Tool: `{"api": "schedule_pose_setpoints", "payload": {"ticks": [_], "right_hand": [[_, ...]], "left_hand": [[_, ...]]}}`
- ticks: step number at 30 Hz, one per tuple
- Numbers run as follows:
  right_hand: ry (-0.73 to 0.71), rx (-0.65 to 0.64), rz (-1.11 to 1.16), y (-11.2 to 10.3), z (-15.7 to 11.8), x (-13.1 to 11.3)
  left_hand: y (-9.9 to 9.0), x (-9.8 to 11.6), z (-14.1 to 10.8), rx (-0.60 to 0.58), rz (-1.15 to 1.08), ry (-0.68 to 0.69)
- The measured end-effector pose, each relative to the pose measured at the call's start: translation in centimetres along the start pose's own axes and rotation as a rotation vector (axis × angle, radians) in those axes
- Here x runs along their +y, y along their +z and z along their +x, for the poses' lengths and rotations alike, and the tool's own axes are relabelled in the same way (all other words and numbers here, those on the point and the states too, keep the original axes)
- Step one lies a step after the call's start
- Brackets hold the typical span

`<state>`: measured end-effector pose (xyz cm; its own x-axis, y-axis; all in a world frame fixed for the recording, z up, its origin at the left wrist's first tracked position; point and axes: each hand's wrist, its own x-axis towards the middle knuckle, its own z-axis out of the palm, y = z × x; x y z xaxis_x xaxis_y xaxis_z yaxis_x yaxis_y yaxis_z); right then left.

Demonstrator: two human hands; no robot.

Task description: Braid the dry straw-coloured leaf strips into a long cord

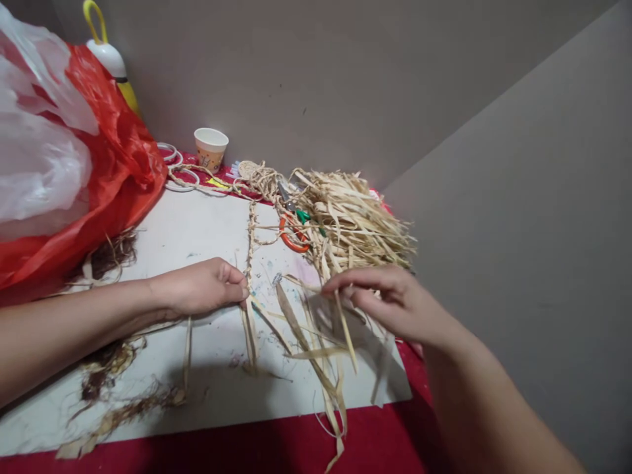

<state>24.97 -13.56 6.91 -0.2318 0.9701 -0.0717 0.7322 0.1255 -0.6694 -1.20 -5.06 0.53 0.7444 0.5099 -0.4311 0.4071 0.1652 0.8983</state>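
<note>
My left hand (205,288) pinches the lower end of a thin braided cord (251,240) made of dried, straw-coloured husk strips. The cord runs away from me up the white board, and loose strip ends (251,336) hang below my fingertips. To the right, my right hand (390,299) is raised over the board with a narrow husk strip (348,336) dangling between thumb and forefinger. Beneath it, several long flat husk strips (296,322) lie loose and crossed. Orange-handled scissors (295,238) rest just beyond, partly covered by husk.
A big bundle of dried husk (360,210) sits at the back right. Behind the white board (207,224) stand a paper cup (210,151) and white rings (185,179). A red and white plastic bag (113,131) bulges at left, near brown fibre scraps (123,411). Grey walls close off the back and right.
</note>
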Motion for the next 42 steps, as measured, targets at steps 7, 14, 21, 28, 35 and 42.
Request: {"api": "schedule_pose_setpoints", "payload": {"ticks": [7, 14, 21, 28, 35, 42], "right_hand": [[0.033, -0.104, -0.269, 2.0, 0.3, 1.2], [0.07, 0.122, -0.335, 4.0, 3.1, 0.9], [0.128, 0.009, -0.459, 6.2, 6.1, 0.5], [0.092, 0.057, -0.221, 5.2, 5.7, 1.1], [0.275, 0.021, 0.676, 3.9, 4.1, -0.2], [0.384, -0.21, 0.96, 7.1, 3.8, -0.9]], "left_hand": [[-0.1, -0.3, 0.1, -0.016, -0.013, -0.009], [0.0, 0.2, 0.0, -0.013, -0.024, -0.036], [0.0, 0.3, 0.0, -0.021, -0.029, -0.037], [0.1, 0.2, 0.0, -0.018, -0.032, -0.032], [0.2, 0.5, -0.1, -0.013, -0.023, -0.041], [0.1, 0.2, 0.1, -0.028, -0.033, -0.006]]}}
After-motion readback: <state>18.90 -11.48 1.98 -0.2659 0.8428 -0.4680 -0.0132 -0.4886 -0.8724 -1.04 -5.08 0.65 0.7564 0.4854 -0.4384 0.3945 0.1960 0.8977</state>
